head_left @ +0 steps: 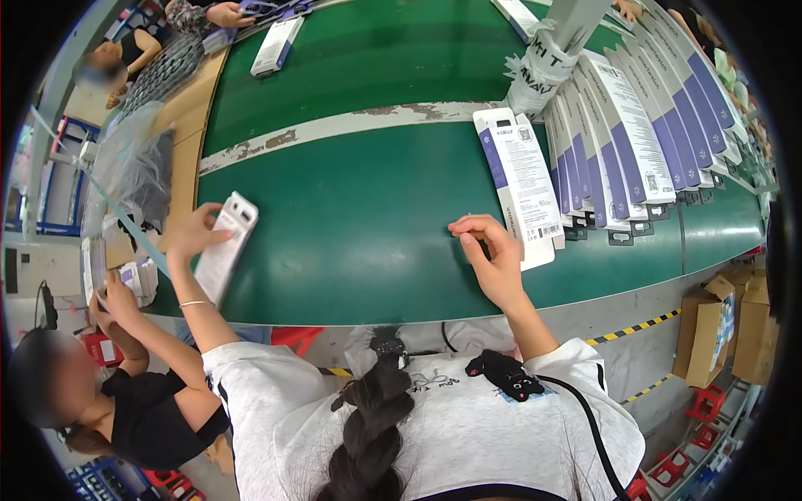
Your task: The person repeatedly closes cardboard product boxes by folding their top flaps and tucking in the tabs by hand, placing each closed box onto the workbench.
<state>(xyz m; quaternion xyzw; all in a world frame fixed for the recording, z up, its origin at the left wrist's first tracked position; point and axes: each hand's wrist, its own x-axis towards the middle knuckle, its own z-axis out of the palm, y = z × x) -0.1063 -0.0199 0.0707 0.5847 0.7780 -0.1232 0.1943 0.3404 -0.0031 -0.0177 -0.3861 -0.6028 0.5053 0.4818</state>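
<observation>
My left hand (194, 238) grips a narrow white box (224, 255) by its upper left side, at the left of the green work surface (359, 225). The box is slightly blurred and tilted. Near the right, my right hand (493, 255) has its fingers curled, thumb near the index finger; whether anything is between them is too small to tell. Just beside that hand lies a white and purple box (522, 179) with printed text, its end flap open. A row of several similar boxes (622, 138) leans together farther right.
A wrapped post (539, 71) stands behind the boxes. Another box (277, 46) lies across the white divider strip (334, 125). A co-worker in black (163, 409) handles boxes at the left. Cardboard cartons (710, 330) and red stools (706, 402) are at the lower right.
</observation>
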